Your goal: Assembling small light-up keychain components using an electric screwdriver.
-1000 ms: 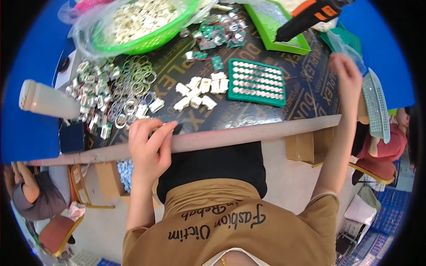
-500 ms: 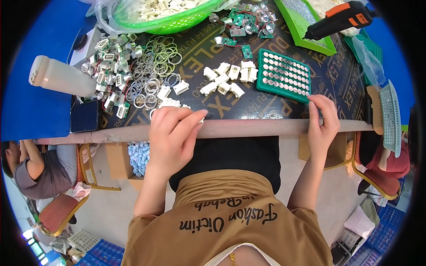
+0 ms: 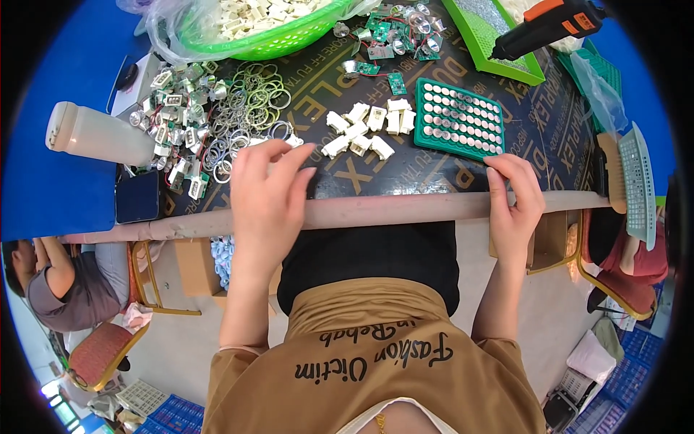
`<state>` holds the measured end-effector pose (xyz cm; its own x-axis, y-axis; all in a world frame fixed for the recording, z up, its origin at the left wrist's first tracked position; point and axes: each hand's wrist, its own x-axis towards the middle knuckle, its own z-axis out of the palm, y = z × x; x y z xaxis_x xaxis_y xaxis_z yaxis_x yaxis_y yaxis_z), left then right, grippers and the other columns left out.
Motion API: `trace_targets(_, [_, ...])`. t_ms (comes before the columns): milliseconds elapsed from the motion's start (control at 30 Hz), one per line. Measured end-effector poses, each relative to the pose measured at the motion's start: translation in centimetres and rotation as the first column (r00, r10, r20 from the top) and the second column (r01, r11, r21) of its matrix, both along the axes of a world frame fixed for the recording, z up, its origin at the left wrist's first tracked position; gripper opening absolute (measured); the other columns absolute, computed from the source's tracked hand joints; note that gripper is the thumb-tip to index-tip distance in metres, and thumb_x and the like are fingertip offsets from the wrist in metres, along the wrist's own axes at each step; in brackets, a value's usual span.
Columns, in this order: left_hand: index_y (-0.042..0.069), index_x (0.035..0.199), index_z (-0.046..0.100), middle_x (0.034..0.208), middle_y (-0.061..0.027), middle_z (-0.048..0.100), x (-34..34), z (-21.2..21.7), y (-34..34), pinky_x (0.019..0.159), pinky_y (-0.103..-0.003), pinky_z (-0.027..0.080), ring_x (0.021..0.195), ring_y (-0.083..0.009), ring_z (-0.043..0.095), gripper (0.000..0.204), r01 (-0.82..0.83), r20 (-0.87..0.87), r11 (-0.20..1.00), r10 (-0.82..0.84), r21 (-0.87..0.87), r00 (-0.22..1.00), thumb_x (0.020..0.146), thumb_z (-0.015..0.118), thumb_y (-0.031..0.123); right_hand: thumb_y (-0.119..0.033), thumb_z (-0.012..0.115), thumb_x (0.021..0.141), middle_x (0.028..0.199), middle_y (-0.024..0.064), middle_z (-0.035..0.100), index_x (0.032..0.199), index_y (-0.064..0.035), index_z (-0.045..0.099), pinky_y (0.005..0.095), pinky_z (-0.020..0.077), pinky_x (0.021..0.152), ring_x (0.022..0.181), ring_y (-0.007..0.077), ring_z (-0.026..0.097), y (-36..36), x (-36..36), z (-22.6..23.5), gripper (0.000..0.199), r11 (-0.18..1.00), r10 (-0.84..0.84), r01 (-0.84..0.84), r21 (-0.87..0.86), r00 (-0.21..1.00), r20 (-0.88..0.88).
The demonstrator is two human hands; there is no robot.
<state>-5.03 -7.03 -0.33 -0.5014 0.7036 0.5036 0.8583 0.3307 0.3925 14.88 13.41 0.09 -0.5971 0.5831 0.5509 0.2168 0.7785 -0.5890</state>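
My left hand (image 3: 269, 192) is over the white plastic housings (image 3: 293, 141) beside the pile of rings, thumb and forefinger apart. Its fingers cover most of that small heap, and nothing shows between the tips. At the near right corner of a green tray (image 3: 463, 153) is my right hand (image 3: 517, 195), its thumb and forefinger tips close together; anything between them is too small to make out. Rows of round silver button cells (image 3: 463, 116) fill the tray. Between the hands, just left of the tray, lies a cluster of white housings (image 3: 358, 130).
Metal and greenish rings (image 3: 264, 94) lie beside small circuit assemblies (image 3: 173, 123). A green basket (image 3: 282, 47) of white parts stands at the back. An electric screwdriver (image 3: 549, 30) rests over a lime tray (image 3: 531, 72). At left are a bottle (image 3: 94, 134) and a phone (image 3: 139, 197).
My left hand has moved forward over the housings beside the rings, and its thumb and forefinger have spread. My right hand has shifted slightly left along the tray's near edge.
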Motion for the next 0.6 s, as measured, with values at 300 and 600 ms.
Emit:
trace_targets(300, [0.004,0.087,0.058,0.094,-0.0105,0.052,0.3,1.4,4.8,0.077,-0.036,0.042,0.089,-0.0283,0.049,0.020,0.177,-0.054,0.974,-0.186,-0.138,0.981,0.069,0.068,0.003,0.004,0.060,0.078,0.084,0.0085,0.062,0.087,-0.0024,0.063,0.0288,0.0456,0.067,0.077,0.0217,0.058,1.5,0.1,0.0,0.012,0.995,-0.024,0.025,0.097,1.000,-0.006])
trace_targets(600, [0.002,0.085,0.049,0.095,-0.0108,0.057,2.7,0.5,5.2,0.071,-0.027,0.050,0.082,-0.0160,0.060,0.019,0.224,0.721,0.837,-0.544,0.499,0.429,0.073,0.063,-0.003,0.001,0.061,0.079,0.079,0.0072,0.060,0.086,-0.0018,0.062,0.0274,0.0447,0.062,0.068,0.0185,0.055,3.9,0.3,-0.4,0.007,0.991,-0.131,0.130,0.040,0.990,0.043])
